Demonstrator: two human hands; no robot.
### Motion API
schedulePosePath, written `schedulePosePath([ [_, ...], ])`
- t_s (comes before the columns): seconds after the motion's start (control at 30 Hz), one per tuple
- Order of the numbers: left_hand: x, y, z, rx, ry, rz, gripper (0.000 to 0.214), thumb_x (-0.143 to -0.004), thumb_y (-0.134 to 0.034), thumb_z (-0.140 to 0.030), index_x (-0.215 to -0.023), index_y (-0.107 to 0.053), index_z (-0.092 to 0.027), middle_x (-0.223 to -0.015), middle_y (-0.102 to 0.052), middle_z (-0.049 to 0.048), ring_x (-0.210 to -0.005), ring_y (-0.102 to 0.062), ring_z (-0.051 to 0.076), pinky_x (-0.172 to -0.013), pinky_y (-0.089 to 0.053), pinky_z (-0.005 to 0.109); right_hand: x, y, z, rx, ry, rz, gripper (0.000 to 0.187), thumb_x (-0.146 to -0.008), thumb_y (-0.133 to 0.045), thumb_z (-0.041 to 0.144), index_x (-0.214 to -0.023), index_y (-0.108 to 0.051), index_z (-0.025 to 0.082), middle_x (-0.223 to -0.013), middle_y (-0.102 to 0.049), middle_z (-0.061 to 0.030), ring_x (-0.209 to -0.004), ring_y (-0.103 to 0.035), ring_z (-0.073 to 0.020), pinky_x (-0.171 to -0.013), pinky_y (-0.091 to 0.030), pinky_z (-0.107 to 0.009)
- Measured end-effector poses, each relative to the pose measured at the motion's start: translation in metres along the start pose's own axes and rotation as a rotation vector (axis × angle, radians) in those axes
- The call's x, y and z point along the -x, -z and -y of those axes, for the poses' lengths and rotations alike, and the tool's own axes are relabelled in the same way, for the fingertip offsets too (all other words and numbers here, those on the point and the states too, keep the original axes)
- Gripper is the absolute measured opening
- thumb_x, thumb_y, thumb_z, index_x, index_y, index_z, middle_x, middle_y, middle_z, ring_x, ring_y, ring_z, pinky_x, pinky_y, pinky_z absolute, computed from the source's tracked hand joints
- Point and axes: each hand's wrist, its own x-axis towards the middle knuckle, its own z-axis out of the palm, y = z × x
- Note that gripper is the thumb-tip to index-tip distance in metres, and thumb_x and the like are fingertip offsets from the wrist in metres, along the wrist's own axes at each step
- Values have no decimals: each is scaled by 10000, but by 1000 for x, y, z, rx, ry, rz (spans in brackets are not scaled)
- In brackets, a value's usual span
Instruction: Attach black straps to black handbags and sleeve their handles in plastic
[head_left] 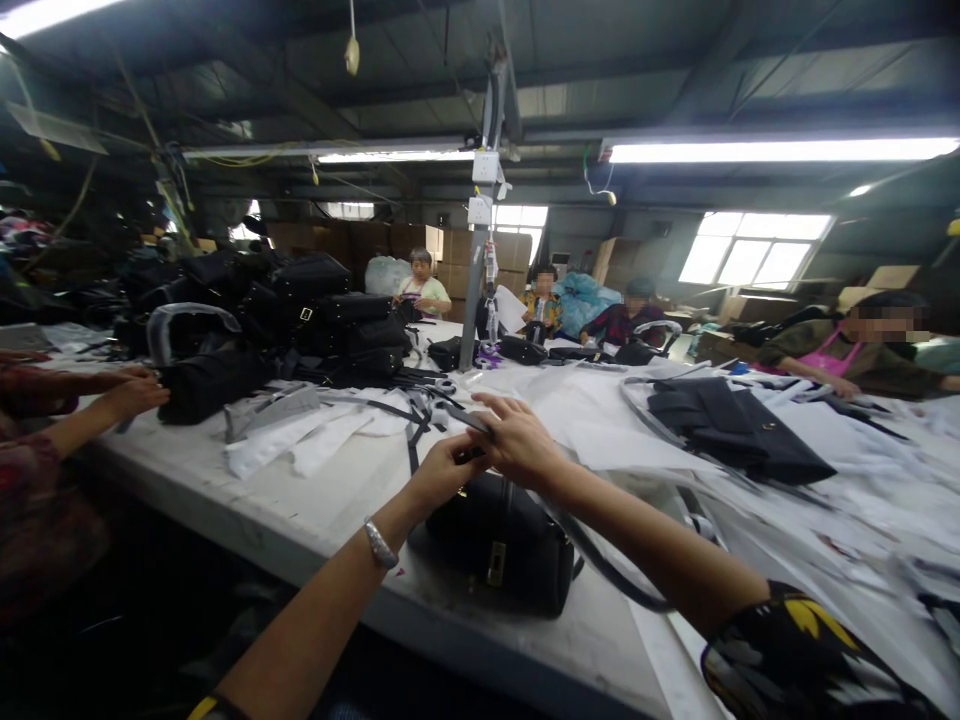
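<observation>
A black handbag (517, 560) with a gold clasp stands on the table edge in front of me. Just above its top, my left hand (446, 468) and my right hand (517, 440) meet, fingers pinched together. Between the right fingers runs a dark strap (480, 422), its end pointing up and left. A long loop of strap (611, 575) curves down at the bag's right side. The left thumb and fingertips close at the same spot, but what they pinch is partly hidden.
Another black handbag (739, 425) lies on white sheets at the right. A tall pile of black bags (322, 310) is at the back left, near a grey post (474, 290). At left, a co-worker's hands (135, 395) touch a bag (214, 380). Several people sit across the table (300, 520).
</observation>
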Motion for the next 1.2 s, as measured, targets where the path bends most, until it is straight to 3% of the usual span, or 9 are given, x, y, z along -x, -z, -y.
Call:
schedulePosePath([
  [0.07, -1, -3, -3, 74, 27, 39, 428, -779, -702, -357, -1159, -688, -162, -1160, -699, 97, -1132, -595, 301, -989, -443, 402, -8, 11, 3, -209, -44, -74, 437, -972, -399, 501, -1075, -690, 191, -1273, -614, -129, -1253, -491, -316, -1112, -263, -527],
  [0.17, -2, -7, -7, 135, 88, 129, 498, -749, -741, -371, -1198, -676, -167, -1253, -661, 103, -1215, -554, 309, -1081, -370, 430, -22, 40, 3, -805, -113, -199, 580, -966, -306, 609, -1082, -679, 181, -1103, -706, -115, -1138, -607, -273, -1066, -370, -485],
  [0.33, -3, -8, -7, 24, 67, 38, 419, -761, -721, -335, -1146, -702, -172, -1199, -695, 77, -1150, -607, 278, -1052, -411, 391, -13, 78, -14, -1440, -295, -668, 432, -945, -435, 576, -930, -694, 231, -1031, -737, -36, -1118, -628, -189, -1019, -456, -383],
  [0.4, -1, -10, -7, -102, 37, -47, 385, -772, -705, -320, -1130, -708, -179, -1172, -708, 71, -1116, -628, 269, -1019, -438, 373, 7, 71, -20, -1500, -434, -731, 313, -915, -541, 515, -922, -699, 245, -1062, -730, -13, -1145, -610, -179, -1013, -464, -373],
  [0.5, 6, -19, -9, -281, -21, -131, 340, -796, -677, -313, -1117, -715, -205, -1149, -718, 62, -1082, -647, 265, -978, -467, 360, 39, 43, -17, -1446, -565, -497, 264, -817, -688, 469, -938, -718, 237, -1222, -668, -29, -1241, -536, -239, -1027, -450, -417],
  [0.6, 13, -31, -12, -388, -36, -175, 331, -822, -647, -319, -1133, -709, -223, -1131, -726, 57, -1052, -663, 268, -933, -493, 359, 61, 17, -5, -1207, -555, -321, 273, -746, -771, 425, -924, -727, 223, -1283, -627, -47, -1269, -505, -265, -1041, -428, -394],
  [0.7, 18, -40, -11, -433, -31, -210, 341, -838, -627, -321, -1157, -696, -221, -1151, -717, 66, -1054, -662, 273, -915, -501, 364, 69, 7, 2, -1008, -609, -313, 327, -736, -784, 407, -991, -715, 216, -1184, -677, -68, -1147, -599, -259, -959, -486, -375],
  [0.8, 21, -42, -8, -404, -11, -188, 345, -841, -624, -320, -1166, -690, -225, -1164, -711, 65, -1073, -654, 271, -931, -493, 362, 72, 6, -4, -1055, -684, -311, 395, -734, -774, 449, -1007, -708, 171, -1008, -733, -95, -940, -692, -255, -827, -551, -373],
  [1.2, 18, -36, -6, -263, 37, -27, 378, -807, -665, -339, -1167, -695, -229, -1174, -707, 47, -1110, -633, 263, -1016, -443, 352, 91, -11, -31, -1566, -817, -728, 73, -867, -662, 221, -872, -701, 160, -892, -758, -62, -806, -719, -152, -734, -594, -250],
])
